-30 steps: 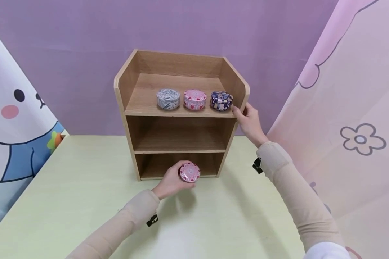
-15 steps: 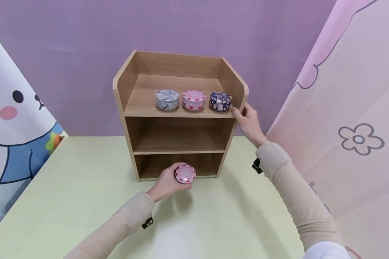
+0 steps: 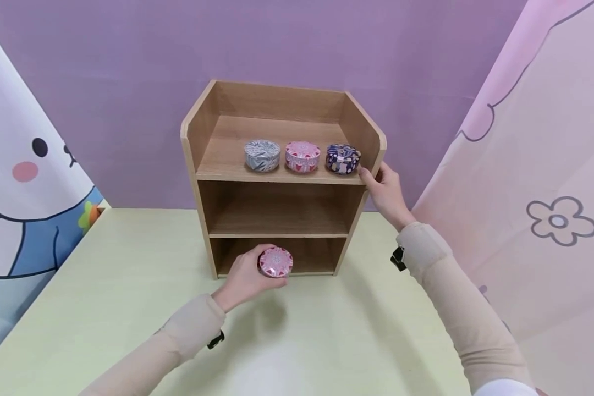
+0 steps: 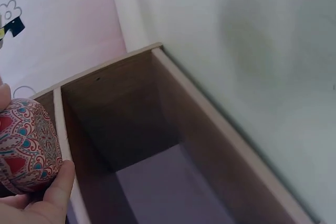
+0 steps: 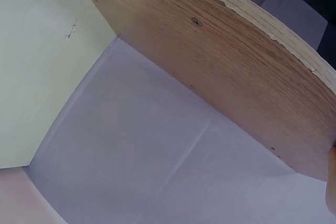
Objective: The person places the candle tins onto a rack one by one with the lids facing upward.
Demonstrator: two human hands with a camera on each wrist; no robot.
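My left hand (image 3: 247, 278) holds a round pink-and-red patterned tin (image 3: 276, 262) in front of the wooden shelf's bottom compartment, lid facing the camera. In the left wrist view the tin (image 4: 30, 145) appears at the left edge, near a shelf board, with a fingertip under it. With thumb in front and fingers round the outside, my right hand (image 3: 387, 193) grips the right side panel of the shelf (image 3: 277, 235). Only a sliver of a finger (image 5: 332, 182) shows in the right wrist view. On the top board stand a grey leaf-patterned tin (image 3: 262, 155), a pink tin (image 3: 302, 157) and a navy tin (image 3: 343, 159).
The shelf stands on a pale green tabletop (image 3: 128, 308) against a purple backdrop (image 3: 287, 44). Its raised side panels bound the top board. Printed curtains hang on the left (image 3: 54, 220) and right (image 3: 524, 165). The navy tin is close to the right thumb.
My left hand has moved left with the tin, across the front of the bottom compartment. The right hand keeps its hold on the side panel. The three tins on top stay put.
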